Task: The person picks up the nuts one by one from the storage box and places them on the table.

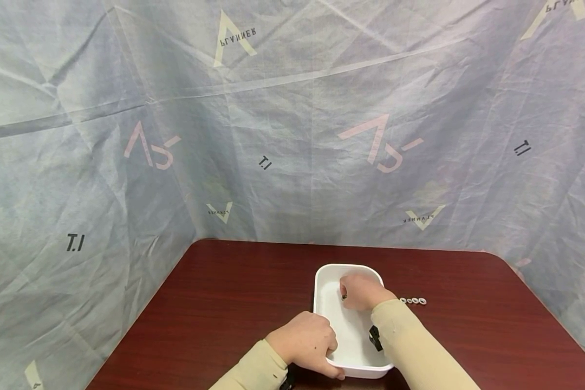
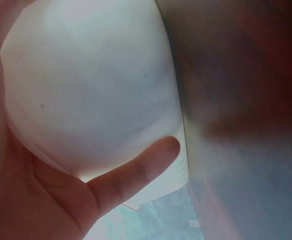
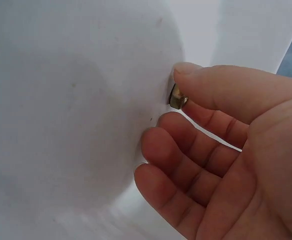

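Cloth [image 1: 302, 179] printed "PLANNER" and "T.I" hangs behind; right hand [image 1: 362, 292] pinches brassy piece [image 3: 176, 99], left hand [image 1: 306, 342] grips white tray [image 1: 363, 372].

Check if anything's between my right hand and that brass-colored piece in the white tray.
Nothing visible is: your right hand is inside the white tray, pinching the brass-colored piece. Your left hand grips the tray's near left corner; the small white rings lie outside.

High head view, forward-down; close wrist views; white tray [image 1: 348, 337] common to all.
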A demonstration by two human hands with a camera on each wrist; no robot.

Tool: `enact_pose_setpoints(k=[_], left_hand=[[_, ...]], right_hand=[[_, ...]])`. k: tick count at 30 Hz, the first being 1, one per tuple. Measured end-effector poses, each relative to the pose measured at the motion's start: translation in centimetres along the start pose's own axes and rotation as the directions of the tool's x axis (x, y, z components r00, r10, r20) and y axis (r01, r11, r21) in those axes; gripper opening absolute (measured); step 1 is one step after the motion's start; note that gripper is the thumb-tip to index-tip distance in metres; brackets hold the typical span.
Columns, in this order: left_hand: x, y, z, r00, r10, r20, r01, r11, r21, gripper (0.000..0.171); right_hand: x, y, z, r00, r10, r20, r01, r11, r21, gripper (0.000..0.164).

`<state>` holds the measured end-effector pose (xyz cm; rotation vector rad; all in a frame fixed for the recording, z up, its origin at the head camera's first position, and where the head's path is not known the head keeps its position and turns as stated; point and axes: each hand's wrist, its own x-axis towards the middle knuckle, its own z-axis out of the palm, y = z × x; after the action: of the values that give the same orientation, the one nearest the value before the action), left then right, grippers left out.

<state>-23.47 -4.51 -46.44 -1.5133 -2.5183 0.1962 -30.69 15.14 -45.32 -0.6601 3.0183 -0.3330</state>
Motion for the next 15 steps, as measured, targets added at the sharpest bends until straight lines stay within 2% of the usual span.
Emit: enact_pose_setpoints(k=[9, 15], left_hand=[[0.01, -0.02, -0.01, 1.0, -0.014, 0.007, 0.014, 1.0, -0.005, 0.059], [0.01, 0.0, 0.05, 1.0, 0.005, -0.009, -0.005, 1.0, 0.01, 0.059]], right_hand=[[0.01, -0.02, 0.12, 0.999, -0.029, -0.02, 0.029, 0.999, -0.019, 0.021], [-0.15, -0.07, 0.06, 0.999, -0.039, -0.033, 0.038, 0.999, -0.021, 0.022]])
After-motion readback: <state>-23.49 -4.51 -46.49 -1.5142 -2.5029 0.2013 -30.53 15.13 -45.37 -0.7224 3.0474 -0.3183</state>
